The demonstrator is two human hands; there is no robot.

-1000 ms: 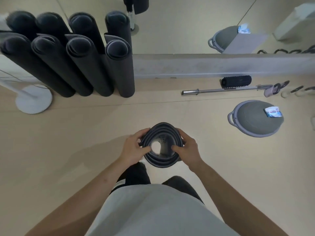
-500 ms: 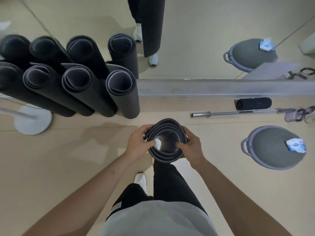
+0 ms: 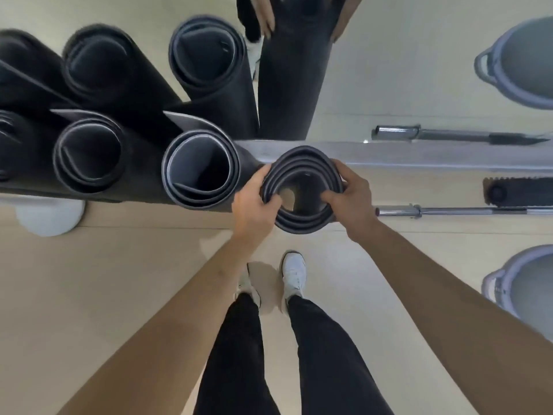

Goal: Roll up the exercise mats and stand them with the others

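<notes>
I hold a rolled dark grey exercise mat (image 3: 302,223) upright and look down into its open top. My left hand (image 3: 254,202) grips its left rim, my right hand (image 3: 351,199) its right rim, thumbs inside the coil. The mat's lower part is hidden below its top. Just to its left stand several rolled dark mats against the wall; the nearest one (image 3: 200,172) almost touches my left hand. More standing rolls (image 3: 86,154) line up further left, doubled in the wall mirror.
A low grey ledge (image 3: 419,152) runs under the mirror behind the mat. On the floor right lie a steel barbell (image 3: 449,210), a black foam roller (image 3: 520,191) and a grey balance dome (image 3: 526,283). A white round stand base (image 3: 48,215) sits at left.
I have walked toward the wall with the rolled mat in both hands. It now sits right beside the standing rolls, near the ledge; the grip is unchanged.
</notes>
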